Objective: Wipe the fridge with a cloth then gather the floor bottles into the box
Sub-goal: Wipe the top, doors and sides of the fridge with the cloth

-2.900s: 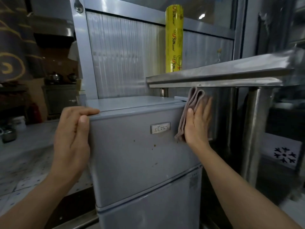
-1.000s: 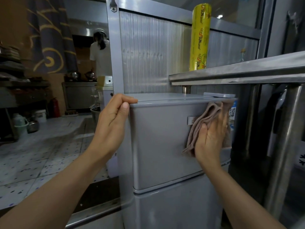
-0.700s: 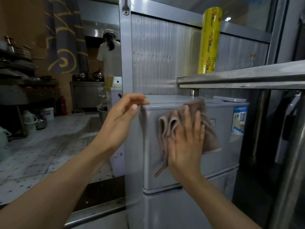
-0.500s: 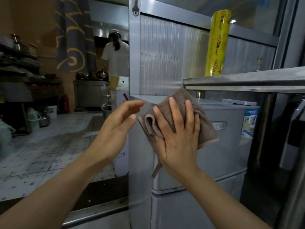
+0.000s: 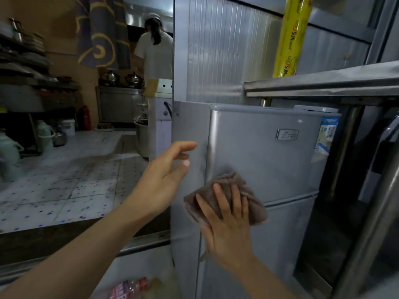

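A small grey two-door fridge [image 5: 265, 160] stands under a steel shelf. My right hand [image 5: 226, 221] presses a brown cloth [image 5: 250, 195] flat against the fridge front near its left corner, at the seam between the two doors, with straight fingers. My left hand [image 5: 166, 175] hovers beside the fridge's left side, fingers relaxed, holding nothing and not touching it. At the bottom edge, a plastic bottle with a pink label [image 5: 129, 288] lies on the floor, blurred. No box is in view.
A steel shelf [image 5: 323, 85] overhangs the fridge with a yellow cling-film roll [image 5: 291, 37] on it. A person in white [image 5: 155, 52] stands at the back counter. Tiled floor [image 5: 64, 180] lies left, with containers [image 5: 45, 134] along the wall.
My right hand slid the cloth from the door's right edge across to the left corner, then down to the door seam. My left hand let go of the fridge's top corner.
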The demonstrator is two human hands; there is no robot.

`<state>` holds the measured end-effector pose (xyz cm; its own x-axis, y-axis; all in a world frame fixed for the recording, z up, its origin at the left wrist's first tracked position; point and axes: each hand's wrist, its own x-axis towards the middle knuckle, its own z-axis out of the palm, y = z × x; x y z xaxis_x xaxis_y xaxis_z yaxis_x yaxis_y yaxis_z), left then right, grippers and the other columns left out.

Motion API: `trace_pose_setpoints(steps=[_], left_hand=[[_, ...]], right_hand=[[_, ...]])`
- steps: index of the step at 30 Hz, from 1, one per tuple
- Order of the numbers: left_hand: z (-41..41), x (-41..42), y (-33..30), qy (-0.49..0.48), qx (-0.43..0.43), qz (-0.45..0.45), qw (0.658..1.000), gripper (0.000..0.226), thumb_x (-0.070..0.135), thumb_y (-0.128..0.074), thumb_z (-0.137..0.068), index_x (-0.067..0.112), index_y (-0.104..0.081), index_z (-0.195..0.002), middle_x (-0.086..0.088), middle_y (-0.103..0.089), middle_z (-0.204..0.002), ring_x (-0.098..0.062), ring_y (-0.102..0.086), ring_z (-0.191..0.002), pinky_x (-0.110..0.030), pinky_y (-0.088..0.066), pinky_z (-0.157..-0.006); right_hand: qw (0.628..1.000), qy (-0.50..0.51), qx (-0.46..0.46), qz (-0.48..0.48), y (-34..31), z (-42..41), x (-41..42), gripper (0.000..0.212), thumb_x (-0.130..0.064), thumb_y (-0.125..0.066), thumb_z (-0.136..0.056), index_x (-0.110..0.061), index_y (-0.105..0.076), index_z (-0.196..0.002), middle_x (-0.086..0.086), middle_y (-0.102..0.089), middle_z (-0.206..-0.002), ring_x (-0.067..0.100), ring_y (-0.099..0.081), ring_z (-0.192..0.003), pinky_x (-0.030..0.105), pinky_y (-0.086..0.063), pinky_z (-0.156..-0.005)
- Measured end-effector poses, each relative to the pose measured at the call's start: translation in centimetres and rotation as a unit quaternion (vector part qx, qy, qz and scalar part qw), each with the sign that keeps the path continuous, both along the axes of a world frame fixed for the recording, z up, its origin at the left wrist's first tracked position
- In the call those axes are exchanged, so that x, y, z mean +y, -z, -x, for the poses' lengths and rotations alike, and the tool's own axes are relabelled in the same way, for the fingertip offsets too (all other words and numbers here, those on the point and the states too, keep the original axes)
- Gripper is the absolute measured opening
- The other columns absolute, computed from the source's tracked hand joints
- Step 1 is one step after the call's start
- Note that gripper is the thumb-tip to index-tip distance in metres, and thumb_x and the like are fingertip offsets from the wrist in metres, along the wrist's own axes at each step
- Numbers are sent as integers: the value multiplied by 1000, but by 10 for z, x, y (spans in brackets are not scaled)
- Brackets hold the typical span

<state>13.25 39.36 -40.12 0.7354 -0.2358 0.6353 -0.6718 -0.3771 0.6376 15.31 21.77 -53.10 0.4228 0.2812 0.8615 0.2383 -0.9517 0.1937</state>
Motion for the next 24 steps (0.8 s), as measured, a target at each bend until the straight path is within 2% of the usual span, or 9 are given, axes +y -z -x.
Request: trace_pose_setpoints(steps=[3, 5, 8, 11, 14, 17, 21, 24], left_hand=[[3, -10, 2, -18, -6, -24, 1000, 39, 24, -42, -96, 40, -42, -132, 23, -46, -130, 13, -39, -120, -24, -37, -99], [2, -18, -2, -32, -23, -13, 999, 39, 25, -42, -96, 40, -39, -132, 24, -45, -128, 13, -39, -119, -24, -38, -98], [-3, -32, -7, -52, -42, 8, 998, 41, 19, -42, -96, 34, -38, -134, 18, -47, -132, 2, -44, -118, -27, -38, -99], [-7, -51, -5, -79, -59, 11, 995, 47, 20, -46, -95, 32, -32, -138, 14, -44, -131, 2, -43, -113, -25, -39, -96], [-13, -68, 0, -125, -82, 20, 989, 51, 21, -52, -92, 28, -31, -138, 12, -39, -125, -3, -46, -104, -27, -42, -89], [-18, -75, 5, -157, -95, 35, 982, 51, 21, -53, -91, 28, -32, -137, 13, -36, -123, 3, -46, -95, -23, -43, -83], [-20, -74, 7, -146, -99, 34, 984, 52, 20, -52, -90, 30, -31, -136, 12, -40, -122, 0, -49, -96, -21, -43, -80], [-21, -75, 9, -146, -104, 43, 983, 53, 17, -52, -91, 29, -30, -138, 4, -45, -124, -3, -48, -97, -16, -40, -80]], right_hand=[[999, -29, -23, -28, -42, -3, -6, 60, -52, -42, -87, -36, -29, -143, 0, -18, -155, 34, -15, -142, 51, -16, -111], [995, -41, -41, -83, -88, -11, -10, 62, -50, -36, -90, -35, -19, -147, -1, -11, -157, 30, -5, -145, 47, -6, -114], [992, -46, -41, -113, -129, -20, -18, 63, -49, -29, -93, -31, -10, -150, 0, -5, -158, 29, 1, -146, 45, 2, -115], [994, -54, -44, -84, -110, -25, -37, 64, -47, -29, -93, -30, -5, -151, -2, -1, -158, 26, 1, -146, 45, -1, -117], [993, -43, -34, -106, -80, -32, -79, 74, -44, -36, -87, -35, 1, -150, -8, 2, -157, 21, 1, -146, 41, 1, -117], [983, -26, -8, -179, -73, -41, -126, 75, -43, -34, -86, -34, 6, -150, -9, 5, -157, 19, 5, -145, 46, -3, -118], [965, -39, 0, -259, -80, -43, -144, 75, -40, -30, -87, -38, 15, -147, -16, 16, -155, 17, 9, -146, 54, -4, -117], [940, -41, -8, -339, -78, -35, -107, 73, -37, -28, -89, -30, 14, -148, -1, 12, -158, 26, 6, -147, 57, -6, -117]])
